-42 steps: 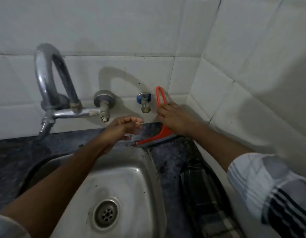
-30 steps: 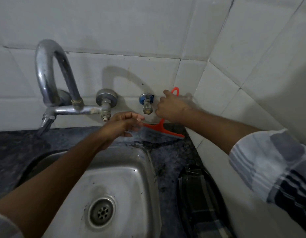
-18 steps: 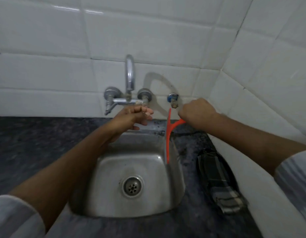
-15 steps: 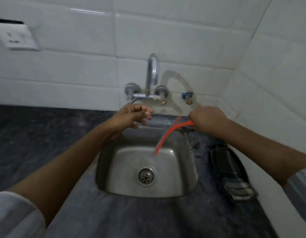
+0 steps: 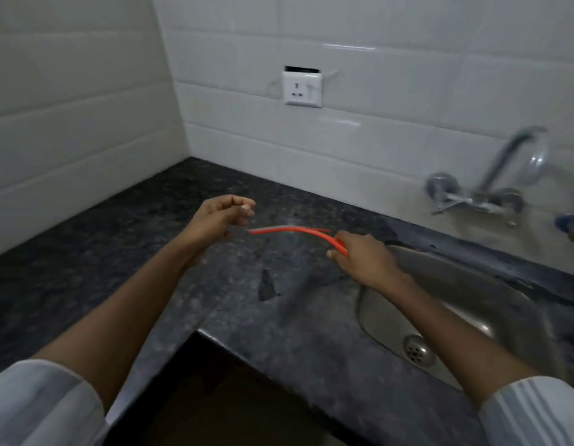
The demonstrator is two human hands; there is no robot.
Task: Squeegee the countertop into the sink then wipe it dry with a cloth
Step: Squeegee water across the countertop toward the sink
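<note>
Right hand (image 5: 363, 257) grips the handle end of an orange squeegee (image 5: 292, 230); blade extends leftward, held in the air above the dark speckled counter (image 5: 125, 239). Left hand (image 5: 219, 218) raised over the counter, fingers loosely curled, holding nothing, just left of the blade tip. Steel sink (image 5: 440, 304) at right, drain visible. Faucet (image 5: 491, 188) on the white tiled wall behind it, blurred. Wall socket (image 5: 302, 89) above the counter. Small wet patch (image 5: 267, 284) on the counter between the forearms.

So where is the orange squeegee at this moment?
In the head view the orange squeegee is gripped in the right hand, above the dark countertop left of the sink, its blade end near the left hand.
</note>
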